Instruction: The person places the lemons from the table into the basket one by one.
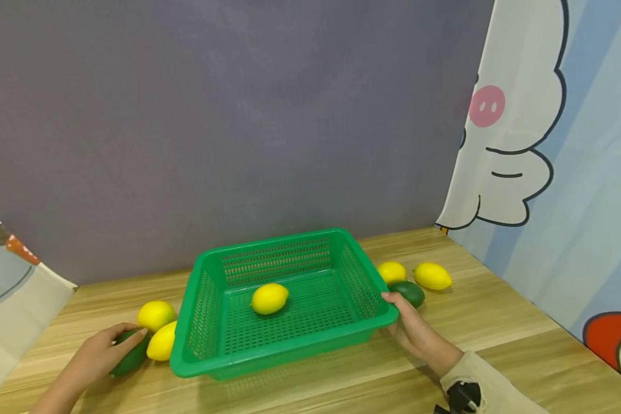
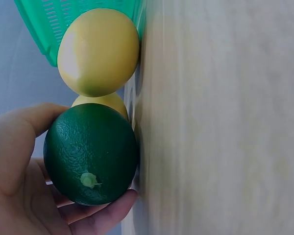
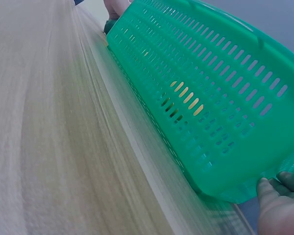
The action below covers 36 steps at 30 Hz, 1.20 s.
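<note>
One lime [image 1: 130,359] is sitting in the grasp of the left hand [image 1: 99,352], whose thumb and fingers are curving round its sides. Whether the lime is resting on the desk [image 1: 497,333] or hanging slightly above, I cannot tell. Just ahead of this hand, a far lemon [image 1: 156,316] is lying, and to its right a near lemon [image 1: 160,343] is showing partly from behind the basket [image 1: 290,347]. The right hand [image 1: 411,330] is clamping the basket at its near right corner: the thumb is lying on the rim, while the other fingers are mostly hiding below. To the left of this hand, an inner lemon [image 1: 269,299] is lying on the basket floor. Just beyond the same hand, a second lime [image 1: 407,292] and two outer lemons [image 1: 432,276] are lying close together.
</note>
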Each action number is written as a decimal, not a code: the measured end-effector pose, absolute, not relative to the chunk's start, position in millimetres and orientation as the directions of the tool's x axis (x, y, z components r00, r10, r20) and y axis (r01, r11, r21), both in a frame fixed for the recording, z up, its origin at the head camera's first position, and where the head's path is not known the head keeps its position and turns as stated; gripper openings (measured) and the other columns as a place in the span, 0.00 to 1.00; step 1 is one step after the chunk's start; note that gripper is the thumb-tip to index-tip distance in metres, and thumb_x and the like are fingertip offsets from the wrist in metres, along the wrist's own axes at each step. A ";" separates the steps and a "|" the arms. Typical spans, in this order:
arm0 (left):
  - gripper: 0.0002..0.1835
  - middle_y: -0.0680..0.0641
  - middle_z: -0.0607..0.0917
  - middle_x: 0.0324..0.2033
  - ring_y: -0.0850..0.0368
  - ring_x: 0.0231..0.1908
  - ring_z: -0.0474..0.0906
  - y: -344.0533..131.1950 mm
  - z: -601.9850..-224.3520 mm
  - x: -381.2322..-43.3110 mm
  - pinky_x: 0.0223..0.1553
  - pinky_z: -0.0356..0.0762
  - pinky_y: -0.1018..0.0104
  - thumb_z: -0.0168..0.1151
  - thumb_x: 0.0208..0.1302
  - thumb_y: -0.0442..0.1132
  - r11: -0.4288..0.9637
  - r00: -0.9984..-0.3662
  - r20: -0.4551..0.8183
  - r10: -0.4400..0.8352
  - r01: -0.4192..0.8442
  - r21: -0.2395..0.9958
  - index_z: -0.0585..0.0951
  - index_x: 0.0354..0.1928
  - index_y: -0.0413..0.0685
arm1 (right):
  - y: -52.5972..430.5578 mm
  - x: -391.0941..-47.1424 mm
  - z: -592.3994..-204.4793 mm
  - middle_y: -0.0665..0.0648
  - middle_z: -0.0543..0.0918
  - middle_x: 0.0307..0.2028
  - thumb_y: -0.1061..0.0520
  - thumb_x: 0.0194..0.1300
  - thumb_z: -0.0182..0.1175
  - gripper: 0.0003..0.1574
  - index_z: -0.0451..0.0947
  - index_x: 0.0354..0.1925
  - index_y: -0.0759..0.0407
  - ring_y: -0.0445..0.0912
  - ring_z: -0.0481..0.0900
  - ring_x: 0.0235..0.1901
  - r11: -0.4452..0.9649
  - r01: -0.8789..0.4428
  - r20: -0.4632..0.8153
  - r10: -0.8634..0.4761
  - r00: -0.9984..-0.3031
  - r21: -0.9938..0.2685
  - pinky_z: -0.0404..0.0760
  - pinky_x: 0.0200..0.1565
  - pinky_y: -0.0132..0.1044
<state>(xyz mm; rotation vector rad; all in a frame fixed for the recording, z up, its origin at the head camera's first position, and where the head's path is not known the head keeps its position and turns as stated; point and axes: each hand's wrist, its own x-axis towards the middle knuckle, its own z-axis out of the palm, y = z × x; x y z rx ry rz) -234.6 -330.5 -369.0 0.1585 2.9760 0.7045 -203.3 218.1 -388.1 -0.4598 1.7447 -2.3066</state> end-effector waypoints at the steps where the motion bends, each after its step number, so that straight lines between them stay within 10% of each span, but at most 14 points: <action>1: 0.34 0.25 0.75 0.52 0.26 0.51 0.70 -330.6 -369.2 -234.5 0.44 0.72 0.38 0.45 0.71 0.57 0.888 -0.992 -0.046 0.120 0.086 0.452 0.72 0.57 0.28 | 218.3 -203.6 -388.5 0.44 0.78 0.42 0.53 0.74 0.34 0.17 0.69 0.49 0.51 0.36 0.74 0.44 -0.278 -0.020 0.121 -0.354 -0.927 -0.960 0.71 0.51 0.29; 36: 0.29 0.36 0.83 0.41 0.50 0.36 0.77 -324.3 -358.2 -226.3 0.33 0.76 0.56 0.52 0.68 0.56 0.885 -0.992 0.081 0.101 0.126 0.449 0.76 0.53 0.34 | 221.1 -205.2 -390.5 0.44 0.78 0.43 0.54 0.74 0.33 0.18 0.70 0.49 0.51 0.37 0.74 0.45 -0.285 -0.044 0.158 -0.392 -0.906 -0.958 0.71 0.52 0.29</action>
